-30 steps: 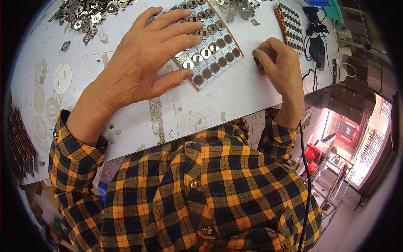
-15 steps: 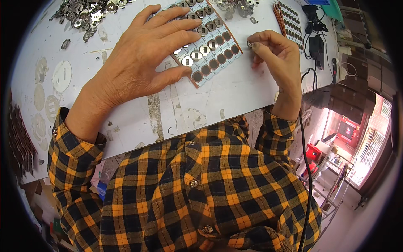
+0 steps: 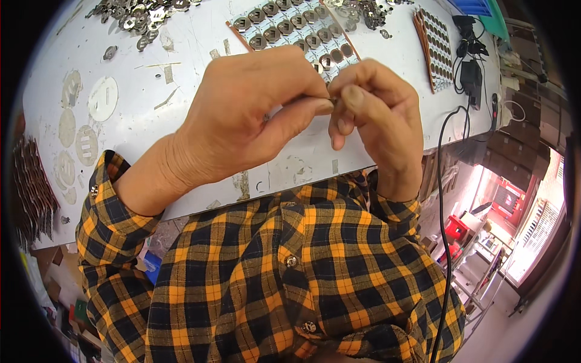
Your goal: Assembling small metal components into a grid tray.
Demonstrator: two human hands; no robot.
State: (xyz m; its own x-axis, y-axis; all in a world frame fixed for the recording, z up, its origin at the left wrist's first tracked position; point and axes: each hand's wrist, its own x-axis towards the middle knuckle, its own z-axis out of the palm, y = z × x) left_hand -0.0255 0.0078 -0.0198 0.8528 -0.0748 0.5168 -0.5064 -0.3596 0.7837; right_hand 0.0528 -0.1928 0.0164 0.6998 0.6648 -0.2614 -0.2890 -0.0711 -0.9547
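Note:
My left hand (image 3: 257, 109) and my right hand (image 3: 384, 115) meet above the front of the table, fingertips almost touching. Thumb and forefinger of the left are pinched on a small thin metal piece (image 3: 332, 99), of which only a dark edge shows. The right hand's fingers are curled and closed at that same piece; what lies between them is hidden. Just beyond the hands lies a pale-blue panel (image 3: 275, 29) with brown edges, set with rows of round dark spots. Slotted metal discs (image 3: 258, 42) sit on many of these spots. The left hand covers the panel's near part.
Heaps of loose metal discs (image 3: 142, 18) lie at the back left and behind the panel (image 3: 369, 13). To the right are a stack of similar panels (image 3: 436, 51) and a black adapter with cables (image 3: 471, 77). More brown-edged panels (image 3: 30, 187) stand at far left.
My left hand has lifted off the panel and moved right and nearer, closing into a pinch. My right hand has come left and down to meet it. More of the panel's far part shows.

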